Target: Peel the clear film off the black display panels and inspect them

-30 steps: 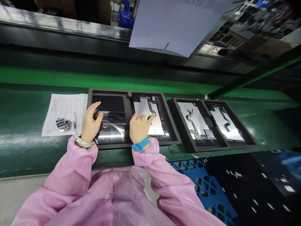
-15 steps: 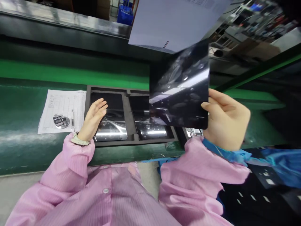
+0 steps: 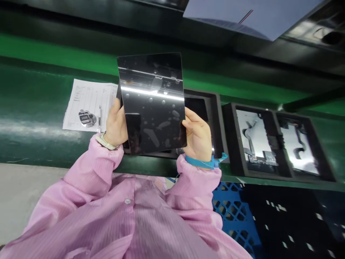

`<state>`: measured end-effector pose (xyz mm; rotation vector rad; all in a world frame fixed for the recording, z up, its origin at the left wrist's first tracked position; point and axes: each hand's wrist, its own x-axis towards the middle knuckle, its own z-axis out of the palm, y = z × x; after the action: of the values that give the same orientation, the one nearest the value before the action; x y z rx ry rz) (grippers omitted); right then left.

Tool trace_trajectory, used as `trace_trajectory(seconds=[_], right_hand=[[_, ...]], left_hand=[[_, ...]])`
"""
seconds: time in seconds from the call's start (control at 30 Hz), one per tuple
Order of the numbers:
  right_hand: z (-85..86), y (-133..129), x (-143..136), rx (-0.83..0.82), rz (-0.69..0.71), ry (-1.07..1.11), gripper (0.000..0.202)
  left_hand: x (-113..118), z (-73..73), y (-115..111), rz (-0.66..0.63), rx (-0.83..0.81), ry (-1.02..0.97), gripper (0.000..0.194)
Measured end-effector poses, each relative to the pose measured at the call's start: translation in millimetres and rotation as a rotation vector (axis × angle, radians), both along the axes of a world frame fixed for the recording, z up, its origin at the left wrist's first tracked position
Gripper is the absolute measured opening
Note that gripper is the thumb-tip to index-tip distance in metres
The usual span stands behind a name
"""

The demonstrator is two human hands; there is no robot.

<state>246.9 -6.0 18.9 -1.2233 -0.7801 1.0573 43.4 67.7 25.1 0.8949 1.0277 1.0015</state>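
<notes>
Above the left tray, the dark panel was held glossy face toward the wearer, long axis near to far, far end slightly left. Its right edge was pinched by the right hand; the left hand was partly hidden, its hold unclear.

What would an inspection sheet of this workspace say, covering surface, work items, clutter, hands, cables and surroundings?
Surface: green bench, shiny in places.
Work items: dark glossy panel with pale marks, held up, partly hiding a near tray; right-hand tray bears two silvery panels.
Clutter: printed sheet with silver counter and pen on it.
Hands: right hand grips the panel's right edge; left hand at its left edge, grip partly hidden.
Cables: dark ribbon strips on the silvery panels.
Surroundings: blue lattice beyond the bench edge; pale paper at the top.
</notes>
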Motion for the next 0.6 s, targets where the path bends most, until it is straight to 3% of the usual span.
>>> trace_trajectory(seconds=[0.07, 0.17, 0.23, 0.3, 0.37, 0.43, 0.5, 0.6], right_hand=[[-1.4, -1.4, -4.3, 0.0, -0.064, -0.173, 0.05], [9.0, -14.0, -20.1, -0.023, -0.146, -0.729, 0.055], [18.9, -25.6, -38.5, 0.023, -0.055, -1.096, 0.061], [24.0, -35.5, -61.1, 0.097, 0.162, -1.29, 0.057], [21.9, -42.3, -83.1, 0.145, 0.293, -1.359, 0.036], [15.3, -46.2, -99.1, 0.181, 0.233, -1.385, 0.016], [10.3, -48.0, -105.7, 0.243, 0.123, -1.352, 0.013], [14.6, -45.4, -96.9, 0.259, 0.097, -1.18, 0.015]], left_hand=[[0.0, 2.7, 0.5, -0.115, -0.079, -0.168, 0.043], [3.8, 5.7, -0.2, -0.165, -0.149, -0.346, 0.049], [7.1, 6.1, -1.4, -0.147, -0.157, -0.383, 0.042], [9.7, 5.3, -2.7, -0.113, -0.137, -0.389, 0.031], [11.2, 4.3, -3.8, -0.069, -0.115, -0.398, 0.022], [12.1, 3.9, -4.6, -0.041, -0.112, -0.421, 0.019], [13.4, 4.3, -4.5, -0.044, -0.123, -0.447, 0.02], [16.0, 5.6, -2.3, -0.019, -0.152, -0.409, 0.02]])
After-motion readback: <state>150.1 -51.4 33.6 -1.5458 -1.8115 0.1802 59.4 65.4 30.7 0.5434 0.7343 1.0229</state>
